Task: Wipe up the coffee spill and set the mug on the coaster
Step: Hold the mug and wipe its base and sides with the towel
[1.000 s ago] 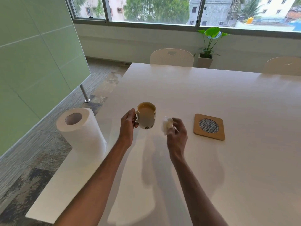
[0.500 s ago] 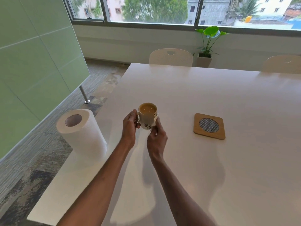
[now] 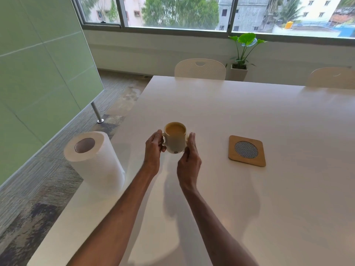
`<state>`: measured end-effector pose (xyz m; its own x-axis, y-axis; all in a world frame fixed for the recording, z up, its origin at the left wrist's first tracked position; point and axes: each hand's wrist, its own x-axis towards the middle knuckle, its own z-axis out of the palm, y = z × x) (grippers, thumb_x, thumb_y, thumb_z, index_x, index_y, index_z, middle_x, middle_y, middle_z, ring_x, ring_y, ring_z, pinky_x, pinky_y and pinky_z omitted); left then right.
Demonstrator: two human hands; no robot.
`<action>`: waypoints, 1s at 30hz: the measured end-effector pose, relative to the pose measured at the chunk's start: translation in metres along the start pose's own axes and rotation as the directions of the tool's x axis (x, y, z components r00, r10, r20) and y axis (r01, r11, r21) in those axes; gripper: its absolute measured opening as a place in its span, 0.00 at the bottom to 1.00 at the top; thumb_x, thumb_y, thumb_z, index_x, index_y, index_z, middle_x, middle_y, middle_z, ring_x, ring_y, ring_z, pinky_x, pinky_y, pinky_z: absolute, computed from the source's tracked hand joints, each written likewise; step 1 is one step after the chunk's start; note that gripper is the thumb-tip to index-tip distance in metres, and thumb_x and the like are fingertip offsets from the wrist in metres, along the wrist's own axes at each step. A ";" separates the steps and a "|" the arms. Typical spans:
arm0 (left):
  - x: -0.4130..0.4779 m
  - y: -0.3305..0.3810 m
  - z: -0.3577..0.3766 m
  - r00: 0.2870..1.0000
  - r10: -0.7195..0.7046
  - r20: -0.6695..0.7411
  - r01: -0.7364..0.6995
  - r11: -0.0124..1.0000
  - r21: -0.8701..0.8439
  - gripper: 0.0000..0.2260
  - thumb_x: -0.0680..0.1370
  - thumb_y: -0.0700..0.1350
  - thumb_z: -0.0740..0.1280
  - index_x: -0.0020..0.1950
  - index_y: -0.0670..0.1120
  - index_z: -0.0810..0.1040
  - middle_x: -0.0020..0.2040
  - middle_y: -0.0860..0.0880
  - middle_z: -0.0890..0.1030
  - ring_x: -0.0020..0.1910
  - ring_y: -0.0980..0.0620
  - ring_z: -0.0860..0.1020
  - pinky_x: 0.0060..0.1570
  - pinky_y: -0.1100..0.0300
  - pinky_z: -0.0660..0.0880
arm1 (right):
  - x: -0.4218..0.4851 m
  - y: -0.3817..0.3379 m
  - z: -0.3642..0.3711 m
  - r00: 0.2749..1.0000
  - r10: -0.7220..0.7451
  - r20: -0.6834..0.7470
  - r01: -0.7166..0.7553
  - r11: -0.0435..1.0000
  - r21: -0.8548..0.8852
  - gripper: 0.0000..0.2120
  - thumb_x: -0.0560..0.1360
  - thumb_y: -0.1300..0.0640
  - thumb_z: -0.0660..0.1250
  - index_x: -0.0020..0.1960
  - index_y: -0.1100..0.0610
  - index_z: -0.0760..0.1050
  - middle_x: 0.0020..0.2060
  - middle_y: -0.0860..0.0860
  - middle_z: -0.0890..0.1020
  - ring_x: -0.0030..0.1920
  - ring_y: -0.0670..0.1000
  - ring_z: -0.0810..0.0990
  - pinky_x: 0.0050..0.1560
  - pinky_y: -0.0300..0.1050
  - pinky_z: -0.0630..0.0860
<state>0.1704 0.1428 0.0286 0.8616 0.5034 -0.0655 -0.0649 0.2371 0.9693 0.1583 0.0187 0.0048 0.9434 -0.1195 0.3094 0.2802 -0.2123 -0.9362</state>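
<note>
Bare left hand [image 3: 153, 148] and bare right hand [image 3: 189, 160] on slender bare forearms.
Left forearm [image 3: 115, 212] and right forearm [image 3: 211, 217] uncovered from wrist to lower frame edge; faint tendon ridges and knuckles across the backs of both hands; fingernails too small to make out.
</note>
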 end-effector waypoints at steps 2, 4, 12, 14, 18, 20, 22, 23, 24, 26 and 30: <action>0.001 0.000 0.001 1.000 0.002 0.000 -0.002 1.000 0.005 0.16 0.90 0.47 0.60 0.42 0.48 0.71 0.35 0.52 0.65 0.36 0.53 0.64 0.39 0.56 0.65 | 0.001 -0.004 0.005 0.999 -0.034 0.038 0.034 0.999 -0.020 0.32 0.85 0.73 0.57 0.86 0.54 0.62 0.85 0.48 0.65 0.81 0.37 0.61 0.75 0.24 0.60; 0.003 0.000 0.002 1.000 -0.001 -0.004 0.001 1.000 0.005 0.15 0.90 0.47 0.61 0.43 0.48 0.72 0.35 0.52 0.66 0.36 0.53 0.64 0.39 0.57 0.65 | -0.002 -0.005 0.008 0.998 -0.025 0.064 0.028 0.998 -0.055 0.35 0.83 0.75 0.56 0.87 0.54 0.58 0.86 0.49 0.63 0.82 0.40 0.61 0.73 0.21 0.59; 0.006 0.001 -0.001 1.000 -0.013 -0.013 0.012 1.000 -0.012 0.15 0.90 0.45 0.61 0.43 0.48 0.71 0.36 0.51 0.64 0.36 0.54 0.64 0.38 0.57 0.64 | -0.014 0.024 -0.009 0.965 -0.057 0.257 0.111 0.973 -0.200 0.45 0.75 0.81 0.58 0.87 0.53 0.59 0.85 0.49 0.64 0.82 0.48 0.66 0.73 0.23 0.65; 0.006 0.001 -0.003 1.000 -0.015 -0.015 0.014 1.000 -0.024 0.16 0.90 0.45 0.61 0.42 0.49 0.70 0.36 0.51 0.64 0.35 0.54 0.63 0.38 0.57 0.64 | -0.013 0.034 -0.025 0.946 -0.174 0.275 0.246 0.935 -0.255 0.47 0.75 0.81 0.60 0.87 0.51 0.60 0.85 0.47 0.64 0.83 0.49 0.65 0.78 0.40 0.71; 0.007 0.000 -0.006 1.000 -0.024 -0.005 0.023 0.999 -0.039 0.15 0.90 0.45 0.61 0.42 0.49 0.70 0.35 0.52 0.64 0.35 0.54 0.63 0.38 0.57 0.63 | 0.004 0.054 -0.067 0.683 -0.568 0.459 0.726 0.601 -0.336 0.45 0.75 0.81 0.60 0.88 0.56 0.58 0.87 0.51 0.59 0.87 0.52 0.60 0.84 0.44 0.63; 0.006 0.000 -0.007 1.000 -0.028 -0.002 0.028 0.998 -0.050 0.16 0.90 0.45 0.61 0.42 0.49 0.70 0.35 0.52 0.64 0.35 0.54 0.63 0.38 0.56 0.63 | 0.019 0.056 -0.081 0.471 -0.653 0.593 0.882 0.372 -0.291 0.37 0.82 0.78 0.53 0.88 0.57 0.58 0.88 0.53 0.58 0.87 0.54 0.59 0.87 0.51 0.60; 0.004 0.000 -0.008 1.000 -0.028 0.002 0.028 0.998 -0.052 0.16 0.90 0.46 0.61 0.41 0.49 0.70 0.34 0.53 0.64 0.34 0.54 0.64 0.38 0.57 0.63 | 0.035 0.050 -0.083 0.307 -0.671 0.675 0.952 0.213 -0.222 0.26 0.90 0.68 0.50 0.88 0.57 0.58 0.88 0.53 0.58 0.87 0.54 0.59 0.87 0.53 0.57; 0.004 0.000 -0.008 1.000 -0.025 0.006 0.025 0.998 -0.050 0.16 0.90 0.46 0.61 0.41 0.49 0.70 0.33 0.54 0.65 0.34 0.55 0.64 0.38 0.57 0.64 | 0.044 0.045 -0.082 0.243 -0.669 0.703 0.970 0.150 -0.192 0.25 0.91 0.64 0.51 0.88 0.56 0.57 0.88 0.52 0.57 0.87 0.53 0.58 0.88 0.54 0.56; 0.003 0.000 -0.009 1.000 -0.021 0.009 0.022 0.999 -0.044 0.17 0.90 0.46 0.61 0.41 0.50 0.71 0.32 0.55 0.66 0.33 0.56 0.65 0.38 0.58 0.64 | 0.052 0.040 -0.078 0.190 -0.669 0.719 0.981 0.100 -0.167 0.25 0.92 0.63 0.54 0.88 0.57 0.57 0.88 0.52 0.57 0.88 0.53 0.57 0.88 0.54 0.56; 0.001 0.001 -0.010 1.000 -0.020 0.020 0.020 0.999 -0.042 0.17 0.90 0.47 0.61 0.41 0.50 0.72 0.33 0.54 0.68 0.35 0.56 0.67 0.40 0.58 0.67 | 0.065 0.030 -0.069 0.118 -0.687 0.717 0.990 0.030 -0.135 0.26 0.91 0.63 0.58 0.87 0.58 0.58 0.88 0.53 0.59 0.87 0.54 0.58 0.86 0.55 0.61; -0.003 0.005 -0.011 0.999 -0.019 0.040 0.021 0.999 -0.044 0.17 0.90 0.48 0.60 0.43 0.49 0.76 0.36 0.50 0.72 0.38 0.53 0.71 0.42 0.57 0.69 | 0.072 0.020 -0.054 0.061 -0.735 0.675 0.992 -0.031 -0.123 0.24 0.89 0.65 0.63 0.84 0.62 0.66 0.85 0.55 0.65 0.86 0.54 0.63 0.81 0.54 0.70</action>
<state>0.1625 0.1513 0.0308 0.8821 0.4650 -0.0748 -0.0685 0.2838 0.9564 0.2222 -0.0462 0.0174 -0.0288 0.8036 0.5945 0.9055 -0.2309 0.3560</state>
